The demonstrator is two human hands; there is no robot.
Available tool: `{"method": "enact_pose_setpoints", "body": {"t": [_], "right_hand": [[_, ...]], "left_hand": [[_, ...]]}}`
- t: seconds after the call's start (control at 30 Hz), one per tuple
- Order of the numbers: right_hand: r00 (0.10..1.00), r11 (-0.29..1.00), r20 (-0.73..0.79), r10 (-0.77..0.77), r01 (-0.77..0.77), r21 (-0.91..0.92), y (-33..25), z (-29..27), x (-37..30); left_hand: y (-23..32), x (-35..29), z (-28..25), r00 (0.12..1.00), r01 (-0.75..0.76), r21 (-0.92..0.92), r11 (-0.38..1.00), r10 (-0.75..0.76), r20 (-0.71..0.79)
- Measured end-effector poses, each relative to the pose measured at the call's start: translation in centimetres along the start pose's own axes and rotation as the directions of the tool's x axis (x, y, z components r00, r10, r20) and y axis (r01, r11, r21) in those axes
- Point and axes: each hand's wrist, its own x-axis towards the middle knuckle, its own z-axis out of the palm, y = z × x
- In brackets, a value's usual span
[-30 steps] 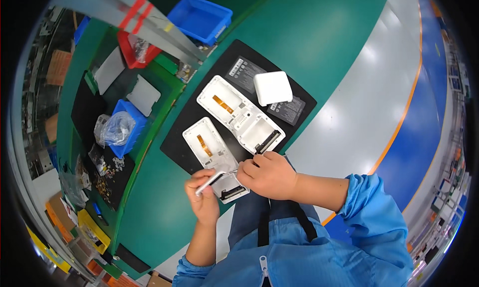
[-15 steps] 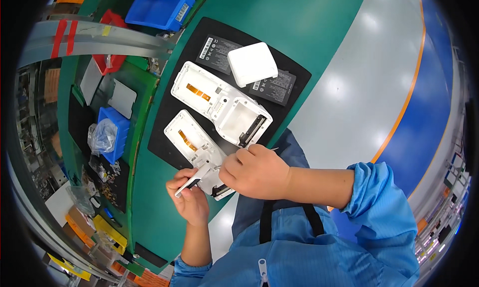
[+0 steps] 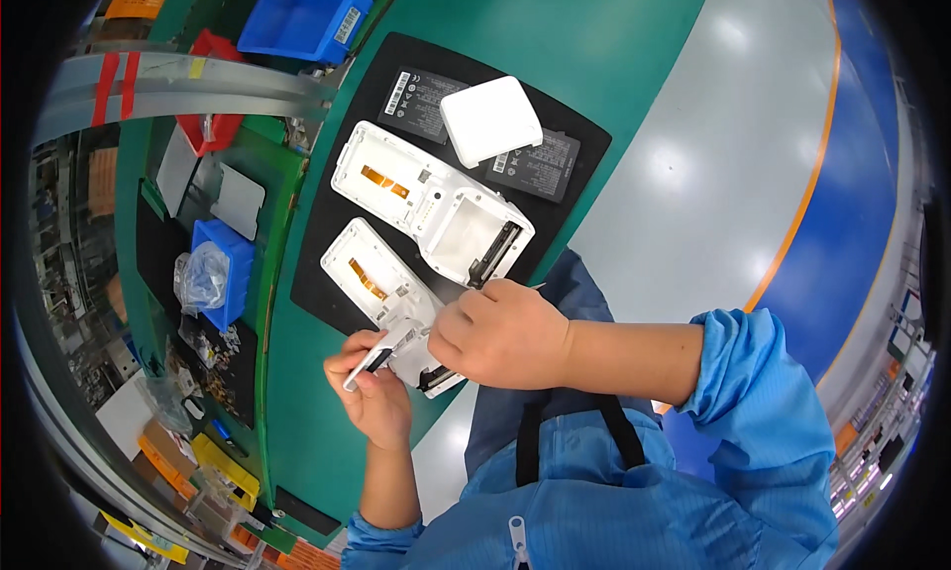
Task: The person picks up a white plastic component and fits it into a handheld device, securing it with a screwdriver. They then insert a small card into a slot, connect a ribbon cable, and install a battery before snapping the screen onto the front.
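Observation:
My left hand (image 3: 374, 397) pinches a small white plastic cover (image 3: 381, 354) with a dark underside, holding it tilted over the near end of a white device housing (image 3: 369, 263). Just to the right, my right hand (image 3: 503, 334) is closed above the same end of that housing. A thin tip pokes out behind its knuckles, but what the fingers hold is hidden. A second, larger white housing (image 3: 386, 179) lies beyond, with an orange flex cable (image 3: 384, 181) inside and a black strip (image 3: 494, 254) across its square bay. Neither hand touches this one.
Both housings rest on a black mat (image 3: 317, 235) on the green table (image 3: 614, 35). Behind them, a white square cover (image 3: 492, 121) overlaps two dark battery packs (image 3: 424, 103). To the left stand blue bins (image 3: 305, 17), a red bin (image 3: 210, 124) and a metal rail (image 3: 228, 85).
The white cover in my left hand has tilted slightly, showing more of its inner side. My right hand stays closed over the near housing. The whole view has shifted a little.

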Motion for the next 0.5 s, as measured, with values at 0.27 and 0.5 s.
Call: {"method": "enact_pose_setpoints", "body": {"t": [0.27, 0.5], "right_hand": [[0.999, 0.999, 0.038, -0.032, 0.032, 0.006, 0.0, -0.3, 0.3], [0.999, 0.999, 0.035, -0.014, 0.015, -0.041, 0.1, -0.5, 0.4]], "left_hand": [[0.3, 0.4, -1.1, 0.997, 0.064, 0.002, 0.998, -0.064, 0.036], [6.1, 5.0, -1.5, 0.909, 0.085, 0.482, 0.872, -0.265, 0.32]]}}
